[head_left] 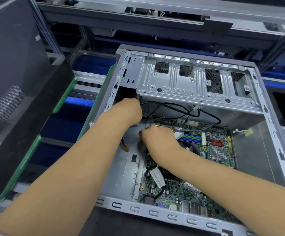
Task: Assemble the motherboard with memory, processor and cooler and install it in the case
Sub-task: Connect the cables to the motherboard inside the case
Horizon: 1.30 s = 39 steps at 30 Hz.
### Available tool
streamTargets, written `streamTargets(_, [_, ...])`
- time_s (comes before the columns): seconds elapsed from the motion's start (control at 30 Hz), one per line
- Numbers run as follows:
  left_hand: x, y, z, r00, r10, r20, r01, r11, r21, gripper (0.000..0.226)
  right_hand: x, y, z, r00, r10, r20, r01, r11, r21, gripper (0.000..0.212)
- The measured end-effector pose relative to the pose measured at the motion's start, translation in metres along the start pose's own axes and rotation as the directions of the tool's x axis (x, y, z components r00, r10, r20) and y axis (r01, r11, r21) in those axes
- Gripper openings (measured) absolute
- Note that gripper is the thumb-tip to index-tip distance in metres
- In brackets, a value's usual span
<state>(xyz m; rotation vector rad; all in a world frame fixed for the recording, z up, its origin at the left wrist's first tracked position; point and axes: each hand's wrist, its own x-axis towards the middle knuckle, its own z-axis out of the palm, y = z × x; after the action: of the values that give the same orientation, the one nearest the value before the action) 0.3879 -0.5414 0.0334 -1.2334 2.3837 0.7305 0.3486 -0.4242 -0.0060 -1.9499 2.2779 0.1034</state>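
The motherboard point(189, 167) is seen lying flat inside the open case point(172, 217), toward its near right part, green with blue and green memory slots point(191, 137) at its far end and a small silver heatsink point(216, 153) to the right of them; the middle of the board is hidden under the right forearm; black cables point(180, 108) are looped above the board's far edge, beneath the drive cage point(194, 80); a labelled black cable point(157, 178) is draped over the board's near left part; the right hand point(157, 136) is curled at the board's far left corner, knuckles up, beside a white connector point(178, 135); whether anything is pinched in it cannot be told; the left hand point(129, 110) is held just beyond it, at the case's far left wall, fingers bent toward the black cables, its grip not visible either; an orange-tipped lead point(126, 148) hangs below the left wrist; a white plug point(245, 132) lies on the case floor to the right; a dark side panel point(10, 82) is propped at the far left, on green-edged trays point(27, 160).
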Motion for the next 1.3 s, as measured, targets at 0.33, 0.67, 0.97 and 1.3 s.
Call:
streamTargets(0.33, [-0.001, 0.002, -0.001, 1.000, 0.011, 0.010, -0.012, 0.999, 0.035, 0.036, 0.002, 0.000, -0.003, 0.999, 0.020, 0.033, -0.021, 1.000, 0.019, 0.033])
streamTargets(0.67, [-0.003, -0.001, -0.001, 0.993, 0.092, 0.075, -0.088, 0.995, -0.048, 0.040, -0.009, 0.013, -0.016, 0.996, -0.057, 0.072, 0.045, 0.986, 0.163, 0.005])
streamTargets(0.97, [-0.018, 0.009, -0.001, 0.848, 0.526, 0.061, -0.514, 0.845, -0.148, 0.023, -0.059, 0.093, -0.032, 0.962, 0.216, 0.169, -0.242, 0.957, 0.157, 0.038])
streamTargets(1.3, [-0.010, 0.013, 0.011, 0.934, 0.346, -0.089, -0.294, 0.886, 0.359, 0.010, -0.087, 0.102, -0.032, 0.840, 0.542, 0.035, -0.531, 0.806, 0.262, 0.021])
